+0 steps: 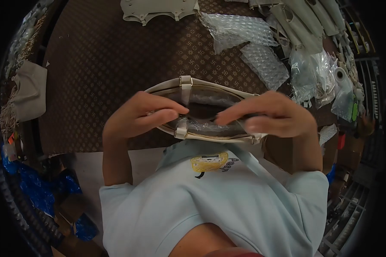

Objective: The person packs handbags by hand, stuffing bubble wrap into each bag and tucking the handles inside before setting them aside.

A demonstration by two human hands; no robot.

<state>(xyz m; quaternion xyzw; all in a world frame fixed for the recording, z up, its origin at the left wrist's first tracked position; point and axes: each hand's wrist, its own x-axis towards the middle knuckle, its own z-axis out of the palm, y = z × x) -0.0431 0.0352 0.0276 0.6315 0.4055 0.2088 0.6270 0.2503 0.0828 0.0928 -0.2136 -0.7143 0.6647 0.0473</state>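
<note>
A cream handbag [233, 139] lies at the table's near edge, against my body, its zipped mouth wide apart. Clear bubble wrap [203, 126] lines the inside, and between my hands the interior is dark. My left hand [143, 112] reaches over the bag's left end, thumb and forefinger closed together beside a strap tab [185, 82]. From the right end my right hand [274, 115] comes in, slightly blurred, fingers curled toward the thumb above the opening. What either hand pinches is too dark and small to name.
A brown patterned cloth [111, 55] covers the table. Another cream bag piece [158, 9] lies at the far edge. Bubble wrap sheets [240, 32], clear plastic bags [309, 73] and cream bag parts [298, 25] pile up at right. A cream bag [31, 90] sits at left.
</note>
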